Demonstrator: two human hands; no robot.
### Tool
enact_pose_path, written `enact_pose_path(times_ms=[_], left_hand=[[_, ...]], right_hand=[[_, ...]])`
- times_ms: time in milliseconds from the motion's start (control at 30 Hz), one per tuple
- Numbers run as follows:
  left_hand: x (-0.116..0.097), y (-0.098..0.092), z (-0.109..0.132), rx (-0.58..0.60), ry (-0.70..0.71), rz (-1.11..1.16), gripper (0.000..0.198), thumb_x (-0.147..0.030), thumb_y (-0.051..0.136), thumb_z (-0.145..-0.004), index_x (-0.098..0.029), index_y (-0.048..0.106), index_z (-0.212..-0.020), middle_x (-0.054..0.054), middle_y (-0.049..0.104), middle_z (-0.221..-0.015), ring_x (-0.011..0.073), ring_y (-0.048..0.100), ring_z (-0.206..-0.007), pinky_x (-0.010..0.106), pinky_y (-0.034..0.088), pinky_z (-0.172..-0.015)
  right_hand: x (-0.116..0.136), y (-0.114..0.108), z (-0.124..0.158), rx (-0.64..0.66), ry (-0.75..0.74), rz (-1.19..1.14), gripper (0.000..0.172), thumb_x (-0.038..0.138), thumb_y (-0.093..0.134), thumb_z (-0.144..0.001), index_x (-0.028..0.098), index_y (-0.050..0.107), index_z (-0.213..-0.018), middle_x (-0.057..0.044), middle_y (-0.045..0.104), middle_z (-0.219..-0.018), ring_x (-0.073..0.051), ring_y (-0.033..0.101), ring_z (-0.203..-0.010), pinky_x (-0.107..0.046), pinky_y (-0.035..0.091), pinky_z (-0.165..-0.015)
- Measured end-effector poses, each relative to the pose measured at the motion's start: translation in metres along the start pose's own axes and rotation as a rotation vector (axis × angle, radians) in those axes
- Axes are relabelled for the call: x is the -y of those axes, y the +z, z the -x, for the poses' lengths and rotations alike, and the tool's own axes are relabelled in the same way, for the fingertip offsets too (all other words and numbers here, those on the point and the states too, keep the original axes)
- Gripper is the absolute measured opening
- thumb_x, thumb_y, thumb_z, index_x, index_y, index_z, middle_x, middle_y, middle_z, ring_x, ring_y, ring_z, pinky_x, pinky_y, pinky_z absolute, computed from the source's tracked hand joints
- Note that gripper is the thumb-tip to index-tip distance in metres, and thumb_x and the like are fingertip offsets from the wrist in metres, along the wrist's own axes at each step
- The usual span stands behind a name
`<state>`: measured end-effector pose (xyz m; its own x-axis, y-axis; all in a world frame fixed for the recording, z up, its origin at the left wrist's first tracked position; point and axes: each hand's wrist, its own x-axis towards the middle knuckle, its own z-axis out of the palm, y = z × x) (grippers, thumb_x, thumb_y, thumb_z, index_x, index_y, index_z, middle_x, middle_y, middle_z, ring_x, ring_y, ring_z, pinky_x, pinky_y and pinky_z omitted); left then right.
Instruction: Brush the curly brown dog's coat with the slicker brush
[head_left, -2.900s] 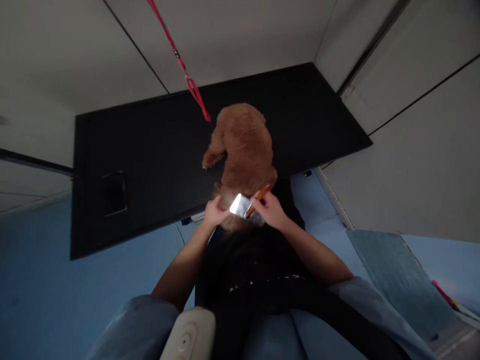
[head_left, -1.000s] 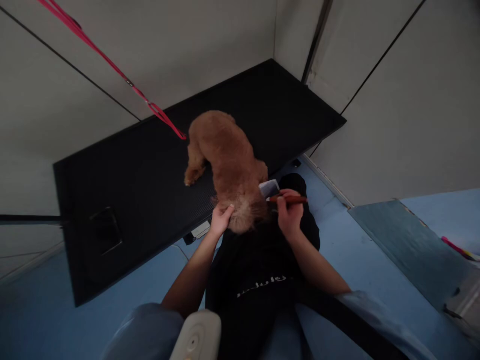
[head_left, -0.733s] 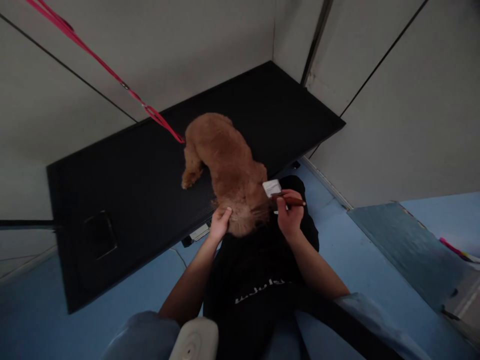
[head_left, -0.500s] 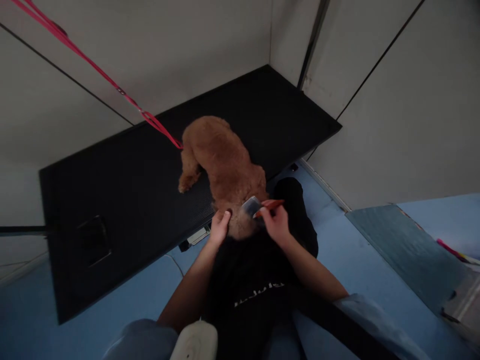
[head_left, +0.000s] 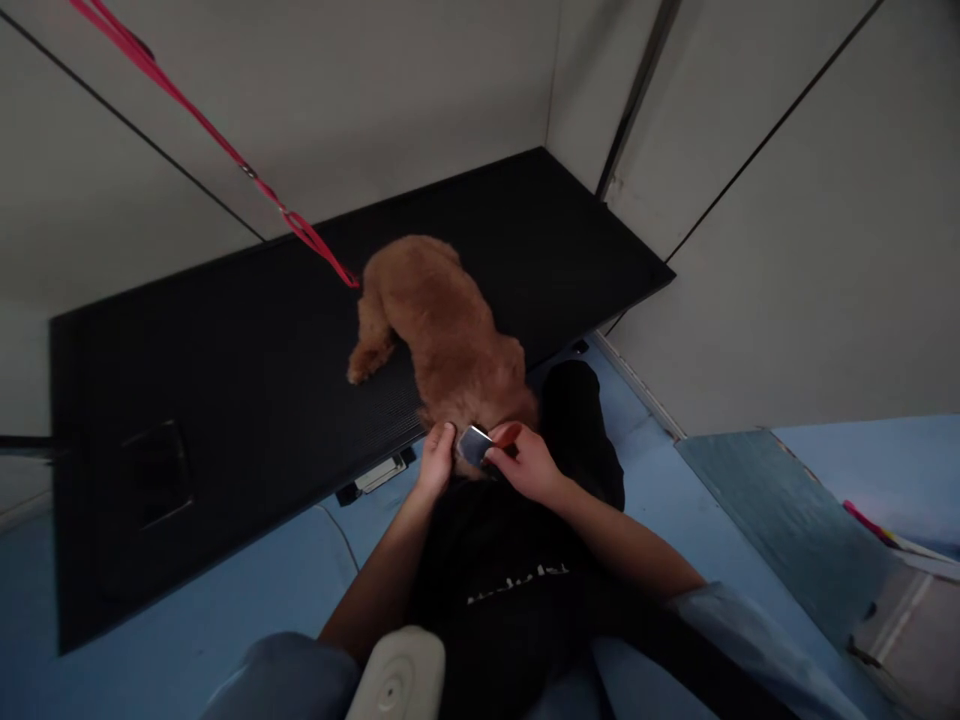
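A brown curly-coated dog point(head_left: 454, 325) stands on the black grooming table point(head_left: 270, 330), its head end towards me at the table's near edge. My left hand point(head_left: 436, 460) grips the left side of the dog's head, thumb on top. In my right hand point(head_left: 529, 465) is a slicker brush point(head_left: 475, 445) with a reddish handle. The flat head of the brush lies over the fur of the dog's head, close to my left thumb. The dog's face is hidden from me.
A pink-red leash point(head_left: 225, 150) runs from the upper left down to the dog's rear. Grey wall panels point(head_left: 390, 100) stand behind the table. My black apron point(head_left: 502, 580) lies below the dog's head. Scissors with pink handles point(head_left: 866, 520) are at the right.
My right hand has brought the brush left and downward, nearer my left hand, and its head has turned. My left hand keeps its grip. The view has shifted slightly.
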<state>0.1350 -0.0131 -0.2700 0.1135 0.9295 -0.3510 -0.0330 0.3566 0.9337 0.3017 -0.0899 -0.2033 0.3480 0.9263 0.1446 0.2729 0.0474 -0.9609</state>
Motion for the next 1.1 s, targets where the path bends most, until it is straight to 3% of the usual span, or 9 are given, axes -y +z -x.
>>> enact_pose_path(times_ms=[133,167,300,433,600,733,867,1000,1100], left_hand=[[-0.006,0.004,0.004,0.034,-0.051,0.064,0.057,-0.066,0.075,-0.050,-0.017,0.058,-0.073,0.000,0.062,-0.068,0.0141,0.056,-0.063,0.027,0.046,-0.065],[-0.008,0.004,0.004,0.042,-0.046,0.057,0.057,-0.066,0.075,-0.050,-0.017,0.057,-0.071,0.000,0.061,-0.066,0.0135,0.055,-0.061,0.027,0.046,-0.063],[-0.013,0.006,0.001,0.036,-0.020,0.003,0.057,-0.070,0.071,-0.052,-0.018,0.048,-0.057,-0.005,0.047,-0.051,0.0091,0.043,-0.049,0.023,0.037,-0.051],[-0.011,0.008,-0.002,0.030,-0.022,0.010,0.059,-0.070,0.072,-0.048,-0.016,0.054,-0.061,-0.003,0.053,-0.055,0.0096,0.046,-0.051,0.023,0.039,-0.054],[-0.009,0.010,-0.003,-0.028,0.022,-0.082,0.053,-0.065,0.071,-0.054,-0.015,0.060,-0.063,0.000,0.060,-0.059,0.0128,0.053,-0.056,0.025,0.043,-0.058],[-0.008,0.013,-0.002,-0.048,0.073,-0.165,0.047,-0.055,0.075,-0.053,-0.013,0.065,-0.072,0.005,0.069,-0.071,0.0190,0.061,-0.068,0.030,0.048,-0.068],[-0.006,0.015,0.000,-0.029,0.119,-0.225,0.043,-0.051,0.074,-0.056,-0.014,0.066,-0.076,0.007,0.071,-0.077,0.0230,0.065,-0.074,0.034,0.050,-0.074],[-0.012,0.010,0.007,-0.097,0.201,-0.444,0.044,-0.050,0.071,-0.063,-0.014,0.063,-0.087,0.011,0.069,-0.083,0.0269,0.065,-0.081,0.038,0.050,-0.076],[-0.027,0.012,0.020,-0.226,0.493,-0.746,0.042,-0.043,0.070,-0.068,-0.015,0.061,-0.098,0.014,0.067,-0.094,0.0305,0.062,-0.094,0.044,0.047,-0.084]], right_hand=[[0.001,-0.002,0.001,-0.305,-0.038,0.033,0.009,0.030,0.059,-0.081,0.021,0.056,-0.083,-0.007,0.063,-0.096,-0.020,0.063,-0.091,-0.037,0.053,-0.083],[0.002,-0.002,0.002,-0.306,-0.077,0.044,0.010,0.030,0.060,-0.080,0.022,0.055,-0.082,-0.008,0.063,-0.099,-0.020,0.063,-0.094,-0.038,0.052,-0.084],[0.003,0.000,0.002,0.018,-0.072,0.032,0.008,0.029,0.061,-0.080,0.022,0.057,-0.081,-0.004,0.065,-0.087,-0.018,0.064,-0.083,-0.035,0.054,-0.079],[0.001,-0.003,-0.001,-0.295,-0.041,0.038,0.009,0.030,0.057,-0.082,0.021,0.055,-0.083,-0.007,0.063,-0.096,-0.019,0.063,-0.092,-0.037,0.052,-0.085],[-0.001,-0.008,-0.005,-0.023,0.028,0.001,0.012,0.031,0.056,-0.083,0.020,0.058,-0.084,-0.005,0.065,-0.083,-0.018,0.064,-0.078,-0.033,0.053,-0.075],[0.002,-0.015,-0.019,-0.318,0.029,0.052,0.015,0.034,0.055,-0.083,0.019,0.056,-0.085,-0.007,0.064,-0.092,-0.019,0.062,-0.086,-0.034,0.051,-0.080],[0.000,-0.018,-0.036,0.011,0.118,0.051,0.015,0.034,0.059,-0.078,0.020,0.057,-0.081,-0.002,0.064,-0.078,-0.017,0.061,-0.072,-0.031,0.051,-0.069],[-0.009,-0.028,-0.054,-0.309,0.172,0.012,0.019,0.038,0.056,-0.079,0.019,0.057,-0.085,-0.003,0.064,-0.078,-0.018,0.061,-0.074,-0.031,0.050,-0.072],[-0.020,-0.034,-0.062,-0.152,0.221,-0.123,0.024,0.041,0.065,-0.071,0.019,0.058,-0.080,-0.002,0.065,-0.075,-0.016,0.061,-0.070,-0.030,0.050,-0.068]])
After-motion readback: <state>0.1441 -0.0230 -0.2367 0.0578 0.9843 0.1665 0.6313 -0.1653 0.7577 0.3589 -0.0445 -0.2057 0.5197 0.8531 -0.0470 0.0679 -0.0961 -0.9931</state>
